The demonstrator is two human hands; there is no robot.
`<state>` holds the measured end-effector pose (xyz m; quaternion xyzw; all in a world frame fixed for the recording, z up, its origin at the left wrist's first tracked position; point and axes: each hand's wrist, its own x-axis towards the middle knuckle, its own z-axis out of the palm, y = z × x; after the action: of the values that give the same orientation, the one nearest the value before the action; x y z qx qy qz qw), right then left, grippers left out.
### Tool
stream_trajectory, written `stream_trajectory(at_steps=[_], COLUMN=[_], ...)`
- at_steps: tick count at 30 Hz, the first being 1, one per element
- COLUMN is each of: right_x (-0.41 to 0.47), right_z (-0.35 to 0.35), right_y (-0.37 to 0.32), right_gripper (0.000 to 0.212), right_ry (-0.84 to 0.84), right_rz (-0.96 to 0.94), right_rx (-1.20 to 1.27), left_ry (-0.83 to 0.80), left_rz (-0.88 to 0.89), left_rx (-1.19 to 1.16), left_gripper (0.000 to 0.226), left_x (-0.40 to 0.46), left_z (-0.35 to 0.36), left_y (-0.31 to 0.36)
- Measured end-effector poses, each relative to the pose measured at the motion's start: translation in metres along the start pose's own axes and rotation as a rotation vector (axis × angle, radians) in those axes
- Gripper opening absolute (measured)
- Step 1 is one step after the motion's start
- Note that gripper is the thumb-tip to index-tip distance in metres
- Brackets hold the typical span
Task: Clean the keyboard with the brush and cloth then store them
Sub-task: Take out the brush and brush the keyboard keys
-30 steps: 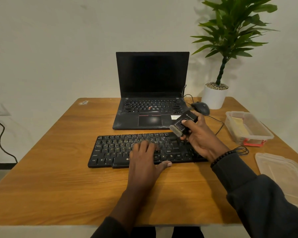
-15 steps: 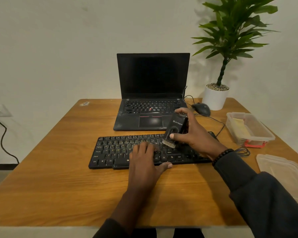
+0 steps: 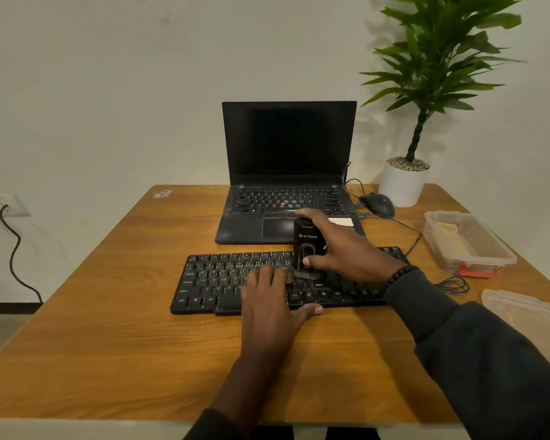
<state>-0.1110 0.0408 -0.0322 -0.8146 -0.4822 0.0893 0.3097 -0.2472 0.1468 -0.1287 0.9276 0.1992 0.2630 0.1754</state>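
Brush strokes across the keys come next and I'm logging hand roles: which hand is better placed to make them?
The right hand: it already grips the brush, bristles down on the keyboard. The left hand lies flat on the keys, steadying it.

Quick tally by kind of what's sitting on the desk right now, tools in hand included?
Keyboards: 1, keyboard
Laptops: 1, laptop
Mice: 1, mouse
Brushes: 1, brush, gripped by the right hand
Potted plants: 1, plant
Plastic containers: 1, container
Loose lids: 1, lid
Total: 7
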Motion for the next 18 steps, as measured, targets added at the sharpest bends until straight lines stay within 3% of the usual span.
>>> stream_trajectory(at_steps=[3, 9, 12, 14, 18], right_x=[-0.004, 0.003, 0.001, -0.002, -0.002], right_z=[0.003, 0.011, 0.009, 0.006, 0.009], right_y=[0.000, -0.004, -0.003, -0.001, 0.001], right_gripper=[0.079, 0.076, 0.070, 0.069, 0.073], right_ry=[-0.076, 0.022, 0.060, -0.006, -0.056], right_rz=[-0.008, -0.066, -0.036, -0.023, -0.005], right_rx=[-0.058, -0.226, -0.067, 0.018, -0.089], left_ry=[0.029, 0.049, 0.050, 0.062, 0.069], left_rz=[-0.017, -0.021, -0.026, -0.018, -0.011], left_rx=[0.022, 0.030, 0.031, 0.031, 0.037], left_gripper=[0.073, 0.074, 0.075, 0.074, 0.074], left_x=[0.000, -0.001, -0.001, -0.001, -0.001], left_z=[0.001, 0.000, 0.000, 0.001, 0.003], left_y=[0.000, 0.000, -0.001, -0.001, -0.003])
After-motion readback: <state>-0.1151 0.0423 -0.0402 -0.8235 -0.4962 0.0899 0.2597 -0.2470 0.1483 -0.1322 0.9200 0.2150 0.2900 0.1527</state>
